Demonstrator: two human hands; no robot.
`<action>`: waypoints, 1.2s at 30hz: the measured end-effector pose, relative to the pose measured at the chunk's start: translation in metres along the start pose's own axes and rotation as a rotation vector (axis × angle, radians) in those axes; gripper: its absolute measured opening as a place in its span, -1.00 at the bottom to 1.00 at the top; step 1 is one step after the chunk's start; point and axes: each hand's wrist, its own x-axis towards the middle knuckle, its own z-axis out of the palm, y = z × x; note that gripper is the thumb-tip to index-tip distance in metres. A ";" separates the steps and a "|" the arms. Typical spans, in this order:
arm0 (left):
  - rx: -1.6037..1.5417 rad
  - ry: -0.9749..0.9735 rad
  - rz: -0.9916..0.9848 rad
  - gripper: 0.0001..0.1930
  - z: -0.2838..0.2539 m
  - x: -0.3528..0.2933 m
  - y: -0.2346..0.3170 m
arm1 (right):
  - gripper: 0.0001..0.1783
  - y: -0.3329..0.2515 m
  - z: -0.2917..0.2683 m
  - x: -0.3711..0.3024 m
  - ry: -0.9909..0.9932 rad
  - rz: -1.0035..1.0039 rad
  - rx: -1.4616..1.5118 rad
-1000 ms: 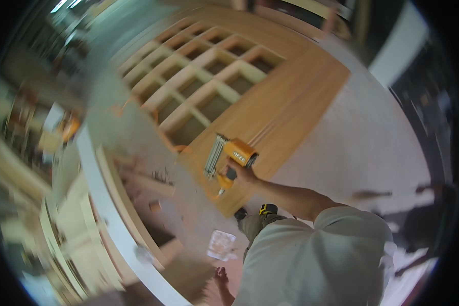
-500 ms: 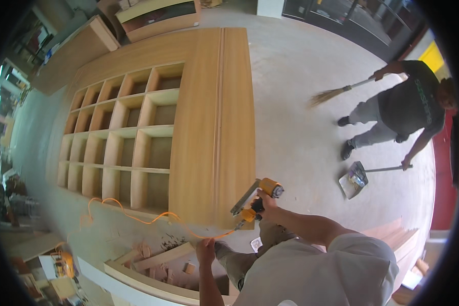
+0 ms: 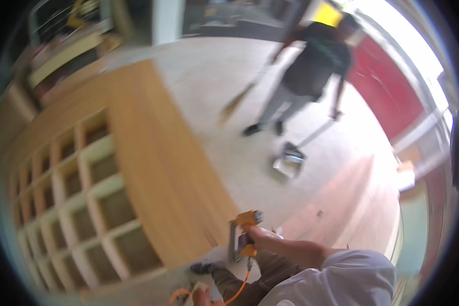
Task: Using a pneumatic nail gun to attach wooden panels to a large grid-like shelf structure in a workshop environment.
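My right hand (image 3: 258,236) is closed round the grip of an orange and black nail gun (image 3: 249,219), held over the near end of the wooden panel. An orange air hose (image 3: 245,282) runs down from its handle and curves towards my left hand (image 3: 201,296). That hand, at the lower edge, is closed with the hose running through it; its fingers are partly cut off. To the left lies a large wooden shelf unit (image 3: 160,194) with rows of square compartments and a wide flat panel. The picture is smeared by motion.
Ahead, a co-worker (image 3: 311,69) stands with a broom (image 3: 237,104) and a long-handled dustpan (image 3: 290,159). Pinkish-brown boards (image 3: 347,199) lie to the right. A red panel (image 3: 385,89) stands behind them, and more wooden furniture (image 3: 64,61) is at the far left.
My view has swung right, so the shelf unit now sits farther left. The nail gun stays in my right hand and is more upright. My left hand is lower, still on the hose.
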 end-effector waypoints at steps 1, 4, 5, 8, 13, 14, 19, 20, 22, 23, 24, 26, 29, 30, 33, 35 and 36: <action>0.063 -0.157 -0.378 -0.66 0.000 0.003 0.003 | -0.66 -0.002 -0.011 0.002 0.040 0.003 -0.026; 0.145 -0.224 -0.592 -0.64 -0.022 0.059 0.027 | -0.67 -0.018 -0.031 -0.013 0.147 -0.069 0.084; 0.149 -0.209 -0.609 -0.63 -0.025 0.072 0.033 | -0.68 -0.012 -0.044 -0.006 0.126 -0.064 0.131; 0.141 -0.121 -0.649 -0.60 -0.040 0.096 0.036 | -0.68 0.003 -0.070 0.021 0.096 -0.059 0.171; 0.022 0.052 -0.750 -0.55 -0.050 0.099 0.013 | -0.67 0.020 -0.071 0.079 0.110 -0.121 -0.010; -0.050 0.105 -0.772 -0.54 -0.056 0.094 0.003 | -0.63 0.023 -0.065 0.083 0.068 -0.056 -0.011; 0.291 0.122 -0.562 -0.46 -0.049 0.132 0.029 | -0.57 0.025 -0.083 0.093 0.222 -0.030 0.069; 0.227 0.114 -0.620 -0.42 -0.049 0.140 0.033 | -0.57 0.029 -0.086 0.094 0.207 -0.015 0.107; 0.166 0.084 -0.679 -0.37 -0.051 0.152 0.035 | -0.57 0.028 -0.097 0.098 0.161 -0.011 0.063; 0.192 0.069 -0.686 -0.37 -0.052 0.162 0.032 | -0.56 0.026 -0.108 0.102 0.123 -0.017 0.012; 0.214 0.048 -0.693 -0.38 -0.053 0.173 0.025 | -0.56 0.026 -0.112 0.109 0.154 -0.006 0.025; 0.253 0.009 -0.727 -0.37 -0.052 0.183 -0.003 | -0.70 0.022 -0.102 0.122 0.190 -0.166 -0.089; -0.008 0.230 -0.630 -0.31 -0.104 0.189 -0.095 | -0.71 0.011 -0.059 0.145 0.097 -0.207 -0.177; -0.316 0.299 -0.698 -0.24 -0.083 0.193 -0.102 | -0.71 0.013 -0.064 0.161 0.127 -0.207 -0.161; 0.240 0.218 -0.859 -0.23 -0.096 0.220 -0.131 | -0.74 0.014 -0.059 0.205 0.041 -0.239 -0.121; 0.239 0.253 -0.825 -0.29 -0.086 0.247 -0.133 | -0.68 0.001 -0.065 0.234 -0.015 -0.276 -0.081; 0.240 0.266 -0.813 -0.33 -0.081 0.257 -0.134 | -0.69 -0.005 -0.065 0.248 0.015 -0.332 -0.081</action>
